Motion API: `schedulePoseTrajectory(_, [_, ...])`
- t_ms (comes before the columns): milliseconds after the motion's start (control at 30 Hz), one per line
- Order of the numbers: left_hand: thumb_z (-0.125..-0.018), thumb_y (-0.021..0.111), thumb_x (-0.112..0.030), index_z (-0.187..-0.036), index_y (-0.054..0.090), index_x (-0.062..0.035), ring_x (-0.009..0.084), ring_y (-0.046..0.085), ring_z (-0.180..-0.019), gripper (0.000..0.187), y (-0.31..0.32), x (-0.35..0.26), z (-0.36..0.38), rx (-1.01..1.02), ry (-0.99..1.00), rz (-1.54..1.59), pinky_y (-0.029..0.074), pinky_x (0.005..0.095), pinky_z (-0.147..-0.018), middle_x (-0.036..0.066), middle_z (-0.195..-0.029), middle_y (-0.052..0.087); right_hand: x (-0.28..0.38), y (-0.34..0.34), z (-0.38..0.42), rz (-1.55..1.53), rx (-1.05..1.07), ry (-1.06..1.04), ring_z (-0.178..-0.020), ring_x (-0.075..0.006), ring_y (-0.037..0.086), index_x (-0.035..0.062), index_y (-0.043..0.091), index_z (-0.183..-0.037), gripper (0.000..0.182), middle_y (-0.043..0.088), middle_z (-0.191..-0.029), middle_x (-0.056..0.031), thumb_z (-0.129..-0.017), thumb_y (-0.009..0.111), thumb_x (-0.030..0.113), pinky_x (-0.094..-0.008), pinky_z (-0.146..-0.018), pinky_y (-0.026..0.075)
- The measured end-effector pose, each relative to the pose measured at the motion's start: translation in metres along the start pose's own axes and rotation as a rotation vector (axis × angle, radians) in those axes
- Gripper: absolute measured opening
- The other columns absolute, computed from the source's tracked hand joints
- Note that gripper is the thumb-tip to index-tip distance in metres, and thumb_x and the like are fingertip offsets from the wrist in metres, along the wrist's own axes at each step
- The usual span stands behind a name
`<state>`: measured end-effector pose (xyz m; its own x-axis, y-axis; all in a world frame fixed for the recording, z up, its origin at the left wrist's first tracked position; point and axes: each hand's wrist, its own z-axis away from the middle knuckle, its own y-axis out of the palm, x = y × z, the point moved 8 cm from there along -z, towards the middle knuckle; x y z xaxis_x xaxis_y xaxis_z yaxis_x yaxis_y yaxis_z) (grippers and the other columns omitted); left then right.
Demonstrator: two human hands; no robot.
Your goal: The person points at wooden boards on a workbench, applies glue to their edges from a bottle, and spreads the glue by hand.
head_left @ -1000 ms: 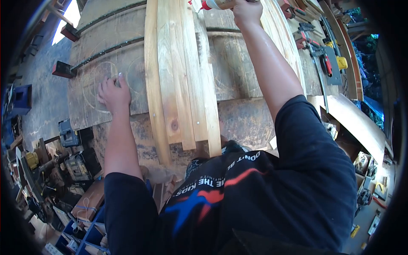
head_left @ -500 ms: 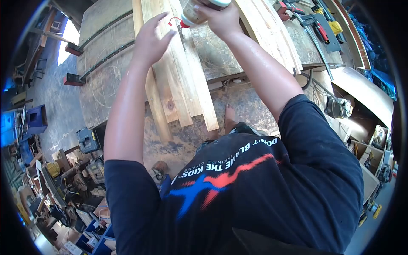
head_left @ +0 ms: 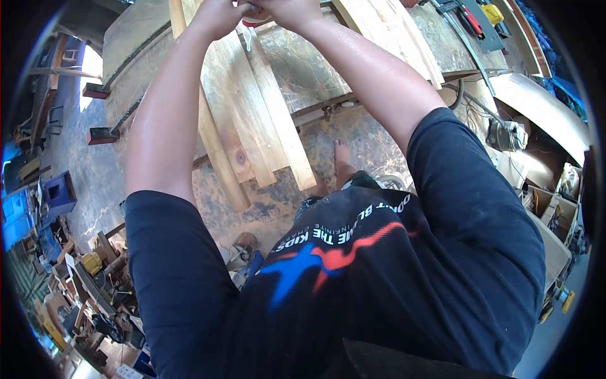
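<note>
At the top edge of the head view, my right hand (head_left: 291, 10) is closed around a glue bottle (head_left: 255, 23), of which only a red-and-white end shows between my hands. My left hand (head_left: 218, 19) is closed against the same bottle from the other side, its fingers partly cut off by the frame. A small white tip or drip (head_left: 248, 40) hangs below the bottle. Directly under it lie several long pale wooden boards (head_left: 243, 107) side by side, their near ends overhanging the workbench (head_left: 293, 69).
More boards (head_left: 385, 38) lie on the bench to the right, with clamps (head_left: 470, 22) beyond. Two dark clamp ends (head_left: 101, 136) stick out at the bench's left. Tools and offcuts (head_left: 95, 284) crowd the lower left. A power tool (head_left: 507, 134) rests at right.
My left hand has gone from open and apart to closing on the bottle beside my right hand. Both hands and the bottle have shifted up and left in the view.
</note>
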<state>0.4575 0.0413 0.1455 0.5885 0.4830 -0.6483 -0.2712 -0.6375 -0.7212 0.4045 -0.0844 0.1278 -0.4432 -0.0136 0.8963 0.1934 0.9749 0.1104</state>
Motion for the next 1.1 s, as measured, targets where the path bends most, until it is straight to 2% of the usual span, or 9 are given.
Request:
schedulePoseTrajectory(100, [-0.079,0.064,0.003,-0.119,0.067,-0.0019,0.0274,0.072,-0.101,0.04,-0.001,-0.007,0.01,0.01,-0.063,0.037,0.058,0.0386,-0.09,0.017,-0.103,0.075,0.013,-0.005,0.006,0.144,-0.021,-0.008,-0.095,-0.0154,0.072,0.0032,0.074,-0.11,0.034,0.077,-0.102,-0.0075,-0.082,0.087,0.017,-0.032,-0.083,0.058])
schedulePoseTrajectory(200, [-0.079,0.062,0.004,-0.118,0.068,-0.0014,0.0278,0.073,-0.098,0.04,-0.005,-0.026,0.024,-0.086,0.121,-0.043,0.058,0.0389,-0.087,0.017,-0.103,0.074,0.026,-0.001,0.017,0.158,0.01,-0.008,-0.095,-0.0155,0.072,0.0038,0.074,-0.109,0.034,0.077,-0.101,-0.0076,-0.08,0.088,0.017,-0.0325,-0.083,0.058])
schedulePoseTrajectory(300, [-0.079,0.06,0.004,-0.116,0.068,-0.0011,0.03,0.073,-0.096,0.038,-0.001,-0.03,0.041,-0.027,-0.047,0.176,0.058,0.0402,-0.087,0.018,-0.102,0.075,0.03,0.0,0.025,0.129,0.044,-0.021,-0.095,-0.0155,0.072,0.0039,0.073,-0.111,0.034,0.077,-0.101,-0.0074,-0.081,0.086,0.015,-0.0323,-0.084,0.057])
schedulePoseTrajectory(400, [-0.081,0.06,0.002,-0.115,0.068,-0.0012,0.0309,0.074,-0.093,0.035,-0.001,-0.028,0.057,-0.115,-0.004,-0.059,0.058,0.0399,-0.084,0.019,-0.101,0.075,0.026,0.001,0.04,0.135,0.049,0.002,-0.096,-0.0159,0.073,0.0039,0.073,-0.112,0.034,0.077,-0.103,-0.0074,-0.082,0.085,0.013,-0.0322,-0.085,0.058])
schedulePoseTrajectory(500, [-0.082,0.059,0.0,-0.113,0.068,-0.001,0.0307,0.075,-0.09,0.032,0.002,-0.044,0.08,-0.133,-0.034,-0.018,0.059,0.0389,-0.083,0.02,-0.098,0.075,0.019,0.003,0.057,0.061,0.081,0.069,-0.097,-0.0163,0.073,0.004,0.073,-0.112,0.032,0.077,-0.104,-0.0074,-0.083,0.084,0.012,-0.0319,-0.086,0.058])
schedulePoseTrajectory(700, [-0.084,0.051,0.008,-0.112,0.067,0.0005,0.0246,0.077,-0.084,0.033,0.011,-0.069,0.103,0.019,-0.215,0.252,0.063,0.0368,-0.076,0.017,-0.092,0.076,0.051,0.002,0.087,0.093,0.119,0.109,-0.096,-0.0146,0.073,0.0036,0.073,-0.111,0.03,0.077,-0.102,-0.0064,-0.084,0.084,0.01,-0.0306,-0.084,0.058])
schedulePoseTrajectory(800, [-0.083,0.048,0.012,-0.111,0.067,0.0007,0.0224,0.077,-0.082,0.036,0.015,-0.076,0.115,0.009,-0.197,0.322,0.064,0.0357,-0.073,0.016,-0.091,0.076,0.053,0.004,0.098,-0.009,0.127,0.126,-0.093,-0.0136,0.072,0.0035,0.073,-0.111,0.031,0.077,-0.102,-0.0058,-0.084,0.084,0.012,-0.0293,-0.082,0.058])
schedulePoseTrajectory(967, [-0.083,0.053,0.008,-0.112,0.069,-0.0025,0.0276,0.077,-0.084,0.035,0.018,-0.089,0.133,-0.002,-0.111,0.104,0.062,0.039,-0.078,0.015,-0.094,0.077,0.064,-0.003,0.124,0.086,0.106,0.232,-0.093,-0.0148,0.073,0.0035,0.073,-0.113,0.031,0.077,-0.102,-0.0066,-0.084,0.083,0.01,-0.0302,-0.083,0.058])
schedulePoseTrajectory(1100, [-0.084,0.06,-0.002,-0.12,0.068,-0.0079,0.0288,0.075,-0.093,0.037,0.026,-0.092,0.144,0.065,-0.156,0.057,0.059,0.0403,-0.086,0.015,-0.104,0.076,0.082,-0.01,0.138,0.2,0.086,0.111,-0.095,-0.0163,0.073,0.0035,0.073,-0.114,0.03,0.077,-0.104,-0.0079,-0.085,0.08,0.004,-0.0318,-0.084,0.058])
